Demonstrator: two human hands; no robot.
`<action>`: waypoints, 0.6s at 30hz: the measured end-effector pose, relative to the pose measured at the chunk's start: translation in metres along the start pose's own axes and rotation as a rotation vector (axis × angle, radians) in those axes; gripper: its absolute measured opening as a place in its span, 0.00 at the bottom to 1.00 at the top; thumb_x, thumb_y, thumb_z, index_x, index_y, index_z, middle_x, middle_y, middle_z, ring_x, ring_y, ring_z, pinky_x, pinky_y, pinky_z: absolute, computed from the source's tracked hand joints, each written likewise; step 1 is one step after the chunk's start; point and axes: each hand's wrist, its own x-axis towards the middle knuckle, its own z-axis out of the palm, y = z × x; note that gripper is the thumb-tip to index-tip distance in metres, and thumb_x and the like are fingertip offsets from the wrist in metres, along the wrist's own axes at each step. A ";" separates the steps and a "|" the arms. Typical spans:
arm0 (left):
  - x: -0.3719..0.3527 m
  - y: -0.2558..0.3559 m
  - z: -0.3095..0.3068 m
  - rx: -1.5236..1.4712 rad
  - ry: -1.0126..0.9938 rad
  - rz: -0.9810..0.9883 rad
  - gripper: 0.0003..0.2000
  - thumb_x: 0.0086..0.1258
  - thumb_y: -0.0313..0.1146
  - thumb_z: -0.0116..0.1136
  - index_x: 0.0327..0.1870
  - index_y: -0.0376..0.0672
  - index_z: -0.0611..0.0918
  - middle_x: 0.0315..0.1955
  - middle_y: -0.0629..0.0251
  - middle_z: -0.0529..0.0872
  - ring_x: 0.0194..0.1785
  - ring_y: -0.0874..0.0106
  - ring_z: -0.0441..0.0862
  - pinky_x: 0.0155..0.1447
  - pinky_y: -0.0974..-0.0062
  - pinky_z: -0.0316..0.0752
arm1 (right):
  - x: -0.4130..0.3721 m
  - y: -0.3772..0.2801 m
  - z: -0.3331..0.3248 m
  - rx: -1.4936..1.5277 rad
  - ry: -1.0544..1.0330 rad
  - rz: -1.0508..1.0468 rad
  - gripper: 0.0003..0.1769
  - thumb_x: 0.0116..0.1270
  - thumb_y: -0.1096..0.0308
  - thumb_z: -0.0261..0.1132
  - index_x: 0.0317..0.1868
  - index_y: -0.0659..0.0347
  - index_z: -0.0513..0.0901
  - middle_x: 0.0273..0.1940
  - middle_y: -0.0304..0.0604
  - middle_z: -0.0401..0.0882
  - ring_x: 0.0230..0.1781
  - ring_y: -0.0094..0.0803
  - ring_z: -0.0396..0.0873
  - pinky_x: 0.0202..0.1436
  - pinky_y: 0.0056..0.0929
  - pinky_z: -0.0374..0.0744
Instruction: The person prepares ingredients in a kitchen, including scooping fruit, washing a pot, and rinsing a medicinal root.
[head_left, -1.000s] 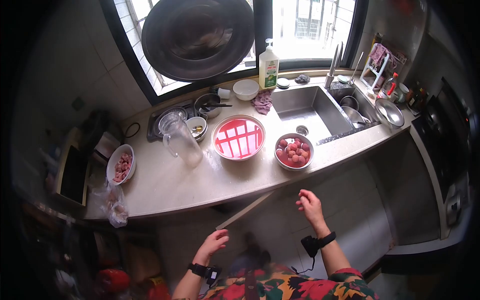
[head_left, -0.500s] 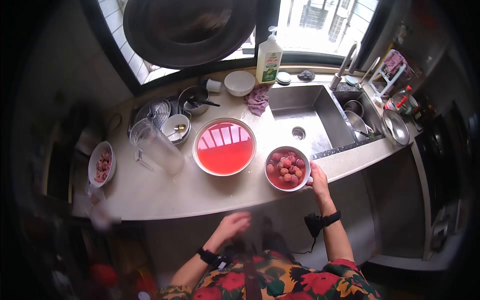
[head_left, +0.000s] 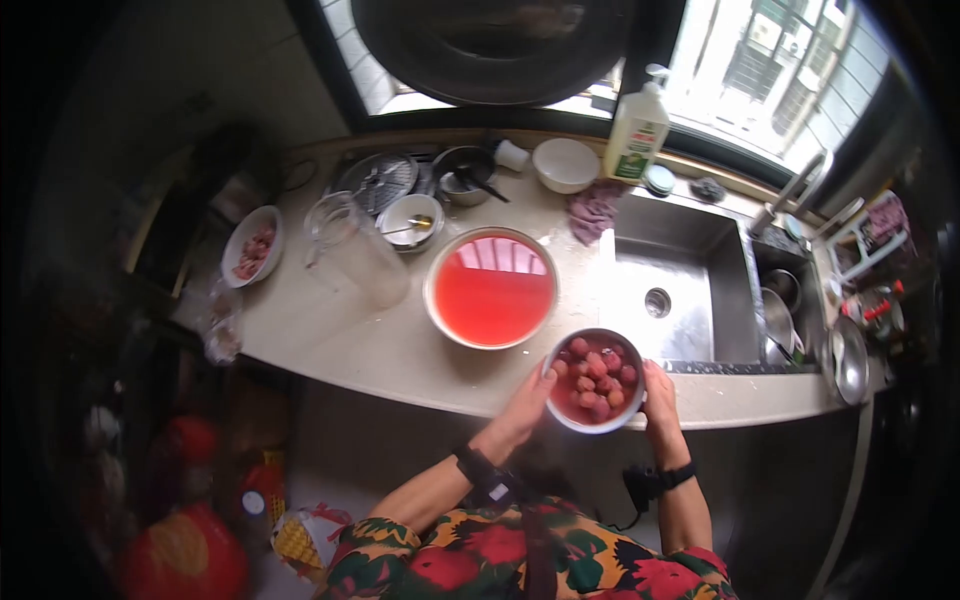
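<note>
A small handled pot (head_left: 592,428) with a pale rim is held between my two hands at the counter's front edge. Round dark-red fruits (head_left: 597,374) sit in red liquid inside it. My left hand (head_left: 526,406) grips the pot's left side, thumb by the rim. On the opposite side, my right hand (head_left: 660,402) is closed at the handle, which is mostly hidden by the fingers. Just behind and to the left stands a large bowl (head_left: 432,318) of clear red liquid, apart from the pot.
A steel sink (head_left: 685,290) lies to the right. Toward the back are a white bowl (head_left: 566,166), a purple cloth (head_left: 594,210) and a pump bottle (head_left: 637,132). On the left stand a clear pitcher (head_left: 358,260), a bowl of meat (head_left: 253,250) and stacked dishes (head_left: 410,222).
My left hand has come up from below the counter and taken hold of the pot's left side. The pot has moved nearer to me, and the view has turned left.
</note>
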 end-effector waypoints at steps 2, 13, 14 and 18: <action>-0.014 0.008 -0.008 0.006 0.031 0.012 0.25 0.69 0.49 0.40 0.61 0.43 0.60 0.54 0.64 0.66 0.56 0.72 0.67 0.59 0.73 0.64 | -0.012 -0.015 0.013 -0.019 -0.049 0.014 0.20 0.68 0.54 0.45 0.45 0.61 0.72 0.37 0.38 0.75 0.33 0.22 0.75 0.26 0.18 0.76; -0.104 0.098 -0.114 -0.112 0.117 -0.057 0.23 0.68 0.41 0.44 0.60 0.43 0.58 0.53 0.61 0.69 0.56 0.71 0.69 0.58 0.72 0.67 | -0.039 -0.012 0.151 -0.013 -0.334 0.068 0.19 0.69 0.54 0.45 0.47 0.59 0.72 0.36 0.36 0.75 0.33 0.21 0.74 0.30 0.19 0.75; -0.110 0.099 -0.129 -0.127 0.148 -0.028 0.23 0.67 0.40 0.46 0.60 0.42 0.59 0.53 0.61 0.69 0.56 0.71 0.69 0.58 0.72 0.67 | -0.037 -0.005 0.167 -0.017 -0.326 0.075 0.19 0.69 0.54 0.45 0.47 0.59 0.72 0.36 0.36 0.75 0.33 0.21 0.74 0.30 0.19 0.75; -0.132 0.118 -0.186 -0.172 0.234 -0.029 0.25 0.64 0.39 0.52 0.60 0.41 0.62 0.51 0.63 0.72 0.57 0.72 0.67 0.59 0.72 0.63 | -0.035 0.002 0.232 -0.019 -0.398 -0.024 0.22 0.68 0.54 0.45 0.51 0.63 0.72 0.38 0.38 0.75 0.34 0.23 0.74 0.29 0.21 0.75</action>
